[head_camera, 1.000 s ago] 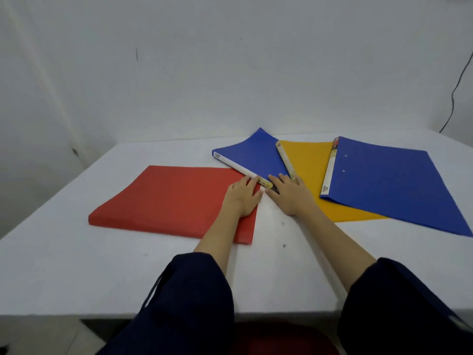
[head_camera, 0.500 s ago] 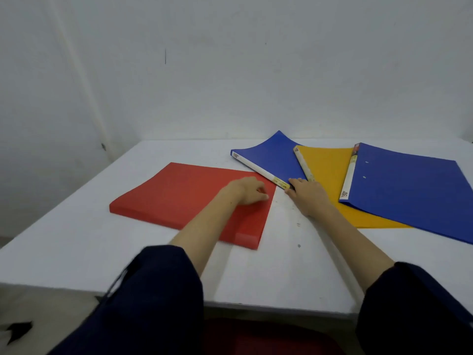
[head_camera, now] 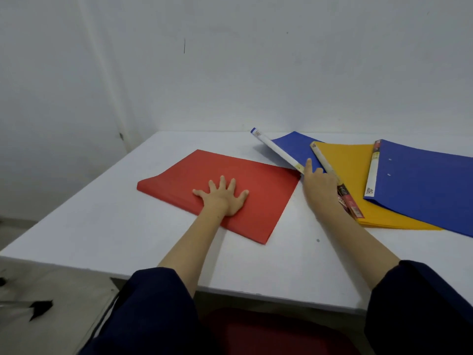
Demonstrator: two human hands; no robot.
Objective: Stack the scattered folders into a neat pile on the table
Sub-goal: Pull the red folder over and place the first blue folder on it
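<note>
A red folder (head_camera: 258, 180) lies flat on the white table (head_camera: 107, 226), left of centre. My left hand (head_camera: 224, 197) rests palm down on it with fingers spread. My right hand (head_camera: 320, 185) grips the near end of a small blue folder (head_camera: 294, 147), whose white spine edge is tilted up off the table. To the right lies a yellow folder (head_camera: 350, 170), partly under a large blue folder (head_camera: 422, 185) at the far right.
White walls stand close behind and to the left of the table. The table's near edge (head_camera: 230, 293) runs just in front of my dark sleeves. A red seat shows below it, and dark scraps lie on the floor at the lower left.
My left hand slid left onto the middle of the red folder and spread flat. My right hand took hold of the small blue folder and raised its spine edge.
</note>
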